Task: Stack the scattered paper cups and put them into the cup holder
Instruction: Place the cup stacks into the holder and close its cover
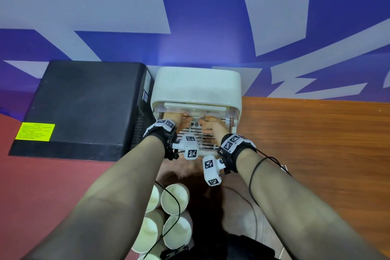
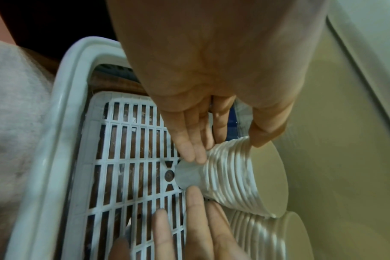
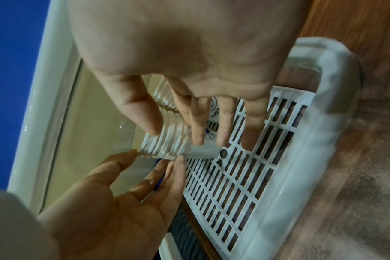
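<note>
Head view: both hands reached inside the white cup holder (image 1: pixel 197 88) beside a black box (image 1: pixel 84 103). Left hand (image 2: pixel 200 73) and right hand (image 3: pixel 185 52) each pinched the nested cup stack (image 2: pixel 232 174) lying over the slotted tray (image 2: pixel 131 158). Loose paper cups (image 1: pixel 168 213) stood near the person.

The holder's lid (image 1: pixel 197 82) overhangs above and the black box (image 1: pixel 84 107) crowds the left.
</note>
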Available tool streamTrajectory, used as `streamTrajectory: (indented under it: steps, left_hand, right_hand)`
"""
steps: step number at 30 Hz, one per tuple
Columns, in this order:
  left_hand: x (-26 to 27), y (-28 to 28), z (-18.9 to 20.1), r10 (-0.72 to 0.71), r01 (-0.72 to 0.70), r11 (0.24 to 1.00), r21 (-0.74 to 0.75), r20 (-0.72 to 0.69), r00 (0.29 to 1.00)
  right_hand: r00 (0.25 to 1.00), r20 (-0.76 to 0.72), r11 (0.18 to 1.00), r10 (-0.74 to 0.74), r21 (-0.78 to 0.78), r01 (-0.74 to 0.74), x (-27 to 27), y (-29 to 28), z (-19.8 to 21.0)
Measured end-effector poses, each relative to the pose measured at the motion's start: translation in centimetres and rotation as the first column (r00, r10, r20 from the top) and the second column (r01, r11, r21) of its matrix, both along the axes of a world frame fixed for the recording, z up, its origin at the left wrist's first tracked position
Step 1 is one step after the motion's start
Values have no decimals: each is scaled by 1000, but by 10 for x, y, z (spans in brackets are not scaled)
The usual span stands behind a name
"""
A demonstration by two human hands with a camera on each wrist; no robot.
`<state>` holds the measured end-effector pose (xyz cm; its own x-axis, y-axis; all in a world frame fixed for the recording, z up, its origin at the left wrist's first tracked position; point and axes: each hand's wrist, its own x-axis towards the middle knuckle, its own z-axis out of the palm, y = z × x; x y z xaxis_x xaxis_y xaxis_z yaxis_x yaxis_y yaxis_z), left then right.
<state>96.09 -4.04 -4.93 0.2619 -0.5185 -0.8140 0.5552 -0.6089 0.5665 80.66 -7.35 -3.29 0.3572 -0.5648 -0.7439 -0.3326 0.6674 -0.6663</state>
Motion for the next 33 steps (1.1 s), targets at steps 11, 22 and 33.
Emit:
streamTrajectory:
  steps: [11, 22, 33]
  left_hand:
    - [-16, 36, 34, -221, 165, 969, 187, 338, 915]
    - [-56, 129, 87, -326, 316, 942, 113, 533, 781]
    - [-70, 244, 94, -334, 373, 926, 54, 575, 747]
  right_hand:
    - [999, -41, 999, 29, 31, -28, -28, 16, 33]
    - [993, -77, 995, 89, -44, -92, -60, 91, 66]
    - [986, -160, 989, 50, -131, -71, -99, 203, 68]
